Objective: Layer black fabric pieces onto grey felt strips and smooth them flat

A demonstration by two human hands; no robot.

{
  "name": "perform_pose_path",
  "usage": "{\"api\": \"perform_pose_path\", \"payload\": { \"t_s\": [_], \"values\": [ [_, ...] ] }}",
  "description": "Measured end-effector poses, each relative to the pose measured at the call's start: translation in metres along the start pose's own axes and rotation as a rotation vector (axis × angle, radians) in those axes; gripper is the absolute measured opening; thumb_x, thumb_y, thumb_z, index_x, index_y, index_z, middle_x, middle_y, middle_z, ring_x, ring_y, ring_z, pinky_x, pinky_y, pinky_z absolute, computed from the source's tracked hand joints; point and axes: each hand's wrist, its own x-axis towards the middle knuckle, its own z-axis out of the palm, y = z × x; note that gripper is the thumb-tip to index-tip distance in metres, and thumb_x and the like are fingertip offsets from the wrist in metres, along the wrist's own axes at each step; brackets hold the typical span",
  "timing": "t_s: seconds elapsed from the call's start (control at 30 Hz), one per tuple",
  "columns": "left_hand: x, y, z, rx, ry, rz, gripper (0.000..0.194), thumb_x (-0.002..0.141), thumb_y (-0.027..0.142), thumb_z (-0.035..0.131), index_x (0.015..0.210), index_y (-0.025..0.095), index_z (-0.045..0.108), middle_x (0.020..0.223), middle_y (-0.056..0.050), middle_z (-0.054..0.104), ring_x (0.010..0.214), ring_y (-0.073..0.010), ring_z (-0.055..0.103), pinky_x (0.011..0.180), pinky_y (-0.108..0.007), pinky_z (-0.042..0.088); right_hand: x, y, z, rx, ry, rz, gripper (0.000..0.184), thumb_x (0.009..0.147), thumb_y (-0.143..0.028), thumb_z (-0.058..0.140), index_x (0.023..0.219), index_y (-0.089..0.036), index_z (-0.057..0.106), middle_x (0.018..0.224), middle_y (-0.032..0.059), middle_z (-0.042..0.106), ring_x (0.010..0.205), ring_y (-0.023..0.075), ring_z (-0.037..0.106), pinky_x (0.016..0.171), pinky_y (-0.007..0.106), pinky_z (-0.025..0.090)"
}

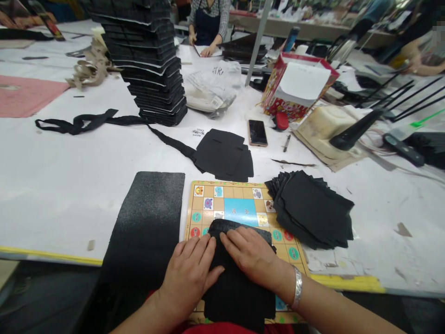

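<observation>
Long black speckled sheet (146, 218) at 9 o'clock, just beside board. Left hand (189, 273) open, flat, palm down on soft black cloth piece (236, 292); piece lying on colourful cartoon-printed game board (236, 192) at 6 o'clock. Right hand (250, 250) open, flat on same piece, not gripping. Loose pile of black cloth pieces (309, 208) at 3 o'clock.

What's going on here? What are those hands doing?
A person's left hand and right hand are lying flat on a black cloth piece. It sits on a colorful game board near the edge of a big white table. A pile of black pieces lies to the right of the board, and a very tall black stack stands farther away. Across the table, another person has both hands on a white sheet.
</observation>
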Motion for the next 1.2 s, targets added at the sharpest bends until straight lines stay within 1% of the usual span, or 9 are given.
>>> {"api": "perform_pose_path", "payload": {
  "t_s": [0.1,0.2,0.27,0.37,0.5,0.7,0.8,1.07,1.2],
  "values": [
    [0.003,0.002,0.001,0.037,-0.028,-0.017,0.044,0.087,0.045,0.045,0.118,0.015,0.056,0.106,-0.009,0.065,0.098,-0.0216,0.056,0.084,-0.034,0.038,0.000,-0.001,-0.001,-0.031,-0.033,-0.009,0.029,0.086,-0.012,0.043,0.113,-0.005,0.053,0.086,0.0103,0.055,0.074,0.0205,0.045,0.061,0.033,0.037],
    [0.005,0.003,0.000,0.075,-0.093,-0.039,0.044,0.084,0.046,0.050,0.117,0.018,0.057,0.108,-0.008,0.064,0.099,-0.0228,0.055,0.084,-0.036,0.038,0.001,-0.003,-0.001,-0.053,-0.033,-0.005,0.028,0.086,-0.012,0.044,0.112,-0.005,0.053,0.086,0.0101,0.055,0.074,0.0209,0.045,0.060,0.034,0.036],
    [0.005,0.001,-0.001,0.097,-0.097,-0.063,0.043,0.083,0.047,0.050,0.116,0.019,0.058,0.111,-0.009,0.063,0.101,-0.0239,0.054,0.083,-0.037,0.038,0.003,-0.005,-0.001,-0.060,-0.029,0.001,0.027,0.086,-0.012,0.045,0.110,-0.005,0.054,0.085,0.0095,0.054,0.073,0.0210,0.045,0.059,0.034,0.035],
    [0.006,-0.001,-0.002,0.130,-0.008,-0.112,0.042,0.085,0.044,0.048,0.113,0.015,0.059,0.113,-0.011,0.062,0.102,-0.0255,0.054,0.083,-0.039,0.039,0.006,-0.007,-0.001,-0.059,-0.027,0.008,0.024,0.086,-0.012,0.044,0.107,-0.006,0.055,0.083,0.0087,0.054,0.072,0.0207,0.045,0.058,0.033,0.036],
    [0.008,0.004,0.003,0.055,0.071,0.018,0.035,0.089,0.035,0.043,0.111,0.014,0.060,0.111,-0.009,0.064,0.103,-0.0213,0.055,0.091,-0.035,0.038,0.001,-0.004,0.000,-0.029,-0.008,0.016,0.026,0.088,-0.013,0.042,0.109,-0.006,0.055,0.084,0.0092,0.055,0.073,0.0204,0.046,0.059,0.033,0.039],
    [0.008,0.009,0.007,0.034,0.032,0.071,0.034,0.088,0.033,0.045,0.110,0.011,0.060,0.110,-0.010,0.064,0.100,-0.0215,0.057,0.091,-0.036,0.038,-0.045,0.018,-0.004,0.053,0.111,0.029,0.030,0.091,-0.009,0.036,0.115,-0.008,0.053,0.087,0.0099,0.058,0.077,0.0188,0.049,0.070,0.033,0.046],
    [0.010,0.009,0.006,0.051,0.009,0.090,0.033,0.088,0.033,0.046,0.107,0.011,0.061,0.108,-0.011,0.065,0.098,-0.0223,0.058,0.090,-0.036,0.038,-0.065,0.023,-0.008,0.065,0.107,0.057,0.032,0.093,-0.011,0.032,0.117,-0.010,0.052,0.089,0.0099,0.059,0.080,0.0184,0.051,0.071,0.032,0.047],
    [0.013,0.013,-0.002,0.148,-0.116,0.135,0.039,0.087,0.041,0.046,0.121,0.022,0.056,0.111,-0.010,0.064,0.102,-0.0240,0.056,0.093,-0.041,0.037,-0.068,0.022,-0.014,0.051,0.044,0.040,0.033,0.094,-0.012,0.029,0.114,-0.009,0.055,0.086,0.0105,0.059,0.080,0.0185,0.052,0.069,0.033,0.049],
    [0.014,0.014,-0.004,0.169,-0.167,0.139,0.044,0.085,0.046,0.048,0.121,0.022,0.056,0.112,-0.010,0.063,0.104,-0.0257,0.055,0.096,-0.045,0.035,-0.072,0.023,-0.016,0.050,0.007,0.037,0.032,0.092,-0.011,0.032,0.115,-0.008,0.054,0.087,0.0112,0.059,0.080,0.0190,0.051,0.070,0.034,0.048]
  ]
}}
